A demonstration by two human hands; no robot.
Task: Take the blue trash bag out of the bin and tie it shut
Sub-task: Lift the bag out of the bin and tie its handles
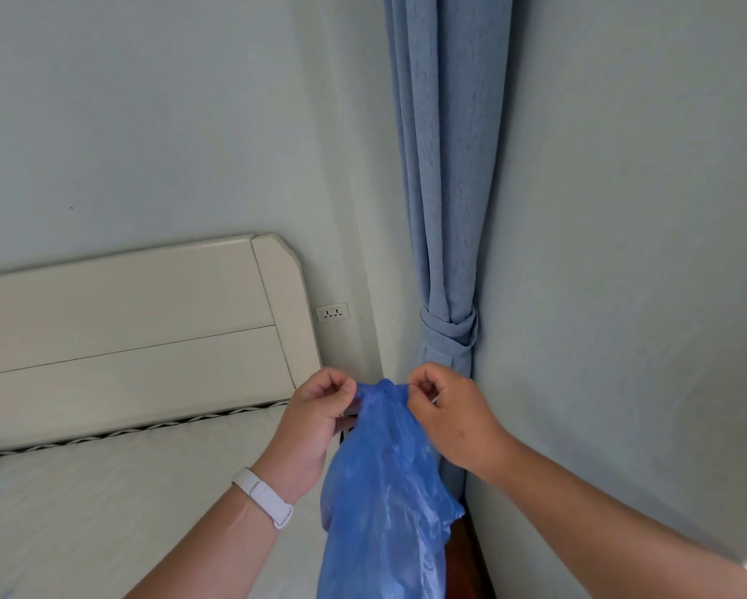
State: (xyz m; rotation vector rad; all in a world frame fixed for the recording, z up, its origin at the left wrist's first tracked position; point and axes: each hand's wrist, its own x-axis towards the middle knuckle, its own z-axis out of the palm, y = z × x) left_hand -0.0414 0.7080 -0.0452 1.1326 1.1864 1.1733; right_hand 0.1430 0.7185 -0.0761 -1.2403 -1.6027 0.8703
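The blue trash bag (384,490) hangs in the air in front of me, thin and crinkled, its lower part running off the bottom of the view. My left hand (315,421) pinches the bag's gathered top from the left, a white band on its wrist. My right hand (453,417) pinches the same top from the right. Between the two hands the plastic is bunched into a small peak. The bin is not in view.
A bed with a cream headboard (138,335) and white mattress (103,512) fills the left. A blue tied-back curtain (445,209) hangs in the corner behind the bag. A wall socket (332,313) sits beside the headboard. A grey wall (622,252) stands on the right.
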